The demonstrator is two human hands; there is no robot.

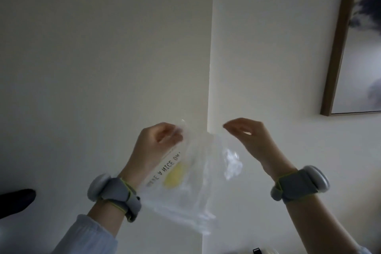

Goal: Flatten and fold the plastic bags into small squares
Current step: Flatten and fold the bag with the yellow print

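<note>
A clear bag (191, 173) is held up in the air in front of a pale wall (103, 47). Its top edge is pinched between the curled fingers and thumb of the left hand (156, 142), and from those fingers the film hangs down and to the right, crumpled and blurred at its lower end. Black lettering and a yellow round mark are printed on the part just below the left fingertips, and the print is seen tilted along the left wrist.

The right hand (249, 136) is raised at the same height, its fingers bent inward with the tips drawn toward the thumb. The bag's upper right edge lies just below and beside those fingertips, but whether the film is actually caught between them cannot be told, since the plastic is transparent and smeared there.

Between the two sets of fingertips a vertical wall corner is seen. A grey band (115, 194) is worn on the left wrist, and another grey wristband (299, 183) on the right. Well above and to the right of the right fingers, a framed picture (354, 47) hangs on the wall. A light sleeve (86, 235) covers the left forearm.
</note>
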